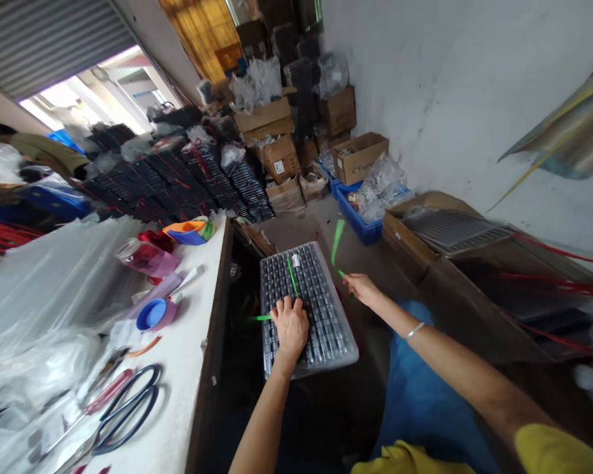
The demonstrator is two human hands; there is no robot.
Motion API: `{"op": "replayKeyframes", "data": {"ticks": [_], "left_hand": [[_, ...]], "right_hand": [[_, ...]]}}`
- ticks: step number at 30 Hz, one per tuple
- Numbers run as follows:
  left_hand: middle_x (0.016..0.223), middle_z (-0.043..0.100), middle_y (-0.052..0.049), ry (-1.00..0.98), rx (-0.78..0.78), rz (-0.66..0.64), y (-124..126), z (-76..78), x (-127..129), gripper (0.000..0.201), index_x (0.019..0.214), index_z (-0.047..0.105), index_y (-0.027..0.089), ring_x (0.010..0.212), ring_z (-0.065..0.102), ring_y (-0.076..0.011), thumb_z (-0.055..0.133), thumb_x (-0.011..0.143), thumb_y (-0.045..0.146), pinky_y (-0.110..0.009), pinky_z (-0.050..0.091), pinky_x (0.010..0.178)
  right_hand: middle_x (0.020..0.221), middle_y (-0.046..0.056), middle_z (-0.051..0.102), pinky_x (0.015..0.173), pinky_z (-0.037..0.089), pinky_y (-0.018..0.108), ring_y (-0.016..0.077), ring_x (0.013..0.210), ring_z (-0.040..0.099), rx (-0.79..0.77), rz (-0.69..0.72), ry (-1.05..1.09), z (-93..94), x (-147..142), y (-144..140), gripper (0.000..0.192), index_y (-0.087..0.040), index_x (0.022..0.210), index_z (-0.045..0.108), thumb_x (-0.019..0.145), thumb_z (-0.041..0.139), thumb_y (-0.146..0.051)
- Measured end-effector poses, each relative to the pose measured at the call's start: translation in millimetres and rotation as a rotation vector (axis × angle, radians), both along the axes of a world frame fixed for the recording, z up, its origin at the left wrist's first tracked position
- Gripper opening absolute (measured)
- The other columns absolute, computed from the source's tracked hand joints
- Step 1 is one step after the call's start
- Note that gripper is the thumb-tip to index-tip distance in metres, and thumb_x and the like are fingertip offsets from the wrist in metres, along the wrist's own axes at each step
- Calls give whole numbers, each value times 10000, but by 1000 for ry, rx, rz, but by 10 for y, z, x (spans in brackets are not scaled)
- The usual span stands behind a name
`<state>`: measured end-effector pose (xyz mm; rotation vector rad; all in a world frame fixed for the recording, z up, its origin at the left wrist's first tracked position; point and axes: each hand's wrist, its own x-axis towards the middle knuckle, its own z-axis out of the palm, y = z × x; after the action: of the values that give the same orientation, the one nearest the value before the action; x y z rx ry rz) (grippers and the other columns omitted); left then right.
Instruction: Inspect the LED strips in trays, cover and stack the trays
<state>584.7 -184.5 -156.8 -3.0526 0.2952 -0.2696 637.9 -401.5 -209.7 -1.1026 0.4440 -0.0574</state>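
Left hand (290, 327) presses flat, fingers spread, on the wrapped tray stack (306, 309) beside the worktop (188, 368) edge. Right hand (362, 287), at three o'clock of the stack, pinches the green strap (337, 242); pulling it taut while keeping the stack pinned would likely bind best.

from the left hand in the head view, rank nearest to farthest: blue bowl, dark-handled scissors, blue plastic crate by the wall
1. Blue bowl, on the white table left of the left hand.
2. Dark-handled scissors, lower left on the table.
3. Blue plastic crate, up and right beside the wall.
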Motion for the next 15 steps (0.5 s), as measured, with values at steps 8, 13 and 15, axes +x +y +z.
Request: {"op": "replayKeyframes", "data": {"ticks": [8, 13, 15], "left_hand": [[941, 563, -73, -55, -51, 20, 59, 3, -49, 189, 848, 605, 198, 908, 472, -253, 432, 831, 124, -394, 373, 792], [949, 548, -81, -70, -110, 55, 34, -25, -52, 131, 894, 573, 179, 931, 474, -255, 452, 843, 182, -398, 380, 830], [939, 548, -89, -86, -136, 70, 24, -31, -49, 154, 913, 567, 165, 937, 478, -263, 448, 870, 253, -409, 381, 843]], "right_hand": [[807, -1, 591, 564, 493, 226, 78, 620, 551, -59, 36, -41, 537, 91, -353, 200, -120, 943, 593, 909, 567, -316], [825, 4, 597, 560, 495, 219, 77, 630, 556, -185, 5, 22, 528, 213, -328, 200, -129, 953, 594, 921, 546, -321], [947, 37, 617, 635, 525, 252, 103, 735, 591, -248, -12, 55, 568, 226, -491, 205, -155, 1017, 599, 928, 532, -328]]}}
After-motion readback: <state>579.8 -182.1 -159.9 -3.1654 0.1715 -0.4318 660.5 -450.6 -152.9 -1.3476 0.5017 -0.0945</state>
